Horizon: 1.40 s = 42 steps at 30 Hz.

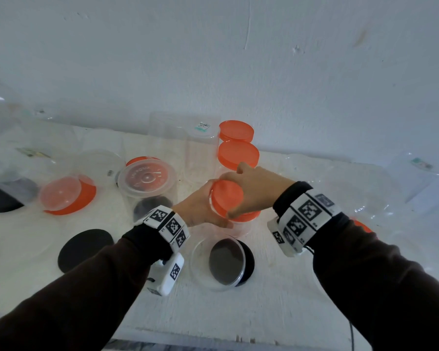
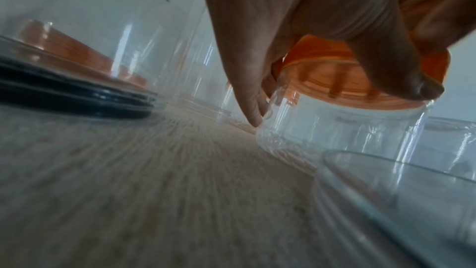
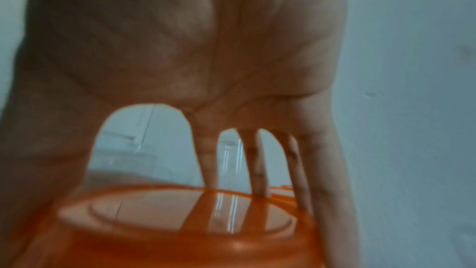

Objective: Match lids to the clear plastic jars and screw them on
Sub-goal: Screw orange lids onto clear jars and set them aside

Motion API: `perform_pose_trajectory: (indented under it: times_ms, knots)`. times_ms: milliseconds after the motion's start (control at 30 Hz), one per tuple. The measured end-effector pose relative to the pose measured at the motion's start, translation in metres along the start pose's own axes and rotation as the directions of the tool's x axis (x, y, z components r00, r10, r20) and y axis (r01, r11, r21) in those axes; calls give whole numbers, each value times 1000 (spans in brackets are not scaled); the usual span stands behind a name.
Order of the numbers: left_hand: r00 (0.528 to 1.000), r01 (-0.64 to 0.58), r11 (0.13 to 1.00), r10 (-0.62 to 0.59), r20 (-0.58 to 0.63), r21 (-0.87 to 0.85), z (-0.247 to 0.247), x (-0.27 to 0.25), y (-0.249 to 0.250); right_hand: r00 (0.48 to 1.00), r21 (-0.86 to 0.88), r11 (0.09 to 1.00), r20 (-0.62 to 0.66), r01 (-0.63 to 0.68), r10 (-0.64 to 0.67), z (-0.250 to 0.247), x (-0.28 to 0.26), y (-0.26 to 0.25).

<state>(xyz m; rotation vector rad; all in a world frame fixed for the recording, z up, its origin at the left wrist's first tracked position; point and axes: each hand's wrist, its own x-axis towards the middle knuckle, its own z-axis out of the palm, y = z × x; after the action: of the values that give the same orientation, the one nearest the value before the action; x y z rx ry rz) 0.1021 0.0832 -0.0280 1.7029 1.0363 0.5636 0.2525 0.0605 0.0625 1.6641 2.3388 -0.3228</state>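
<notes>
A small clear jar (image 1: 238,228) stands on the white table (image 1: 276,287) near the middle. My left hand (image 1: 200,211) wraps round its wall from the left; in the left wrist view its fingers (image 2: 247,93) and thumb press the clear jar (image 2: 335,136) just under the orange lid (image 2: 360,83). My right hand (image 1: 256,191) comes down from above and grips the orange lid (image 1: 226,196) by its rim. The right wrist view shows the palm arched over the orange lid (image 3: 180,221), with the fingers (image 3: 257,166) curled over its far edge.
Two jars with orange lids (image 1: 238,153) and a tall clear jar (image 1: 200,148) stand behind, by the wall. To the left are a clear-lidded jar (image 1: 147,176) and an orange lid (image 1: 69,195). Near me lie a black lid (image 1: 85,249) and a clear dish (image 1: 200,264) holding another black lid.
</notes>
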Motion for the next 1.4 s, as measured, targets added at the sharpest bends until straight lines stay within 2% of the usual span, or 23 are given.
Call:
perform_pose_trajectory:
  times_ms: [67,133,233,300,367,533,600,733,967,1400]
  knots:
    - [1000,11,1000,-11,8,-5,0,0,0,994,-91,993,-86,-77,70,5,1,-7]
    - [1000,9,1000,-9,13,-8,0,0,1,990,-130,986,-102,-106,93,5,1,-8]
    - [1000,-11,1000,11,10,9,0,0,1,998,-5,1000,71,0,0,-4,-1,3]
    - [1000,-17,1000,17,11,4,0,0,1,983,75,994,160,77,-88,-10,-1,8]
    - [1000,-13,1000,13,6,14,0,0,0,987,60,994,132,87,-94,-8,1,9]
    - [1000,-1,1000,1,9,8,-1,0,-1,998,-97,995,-65,-29,22,1,2,2]
    - [1000,-2,1000,2,15,6,-1,1,-1,999,-141,990,-46,-17,11,1,2,4]
    - [1000,-26,1000,26,14,3,-1,1,-3,986,41,993,123,107,-112,-4,2,11]
    - [999,-50,998,49,23,29,-3,0,-1,993,-40,992,0,119,-119,-3,2,11]
    - [996,-86,991,89,-22,106,-2,-3,2,988,-41,993,-97,113,-116,0,0,10]
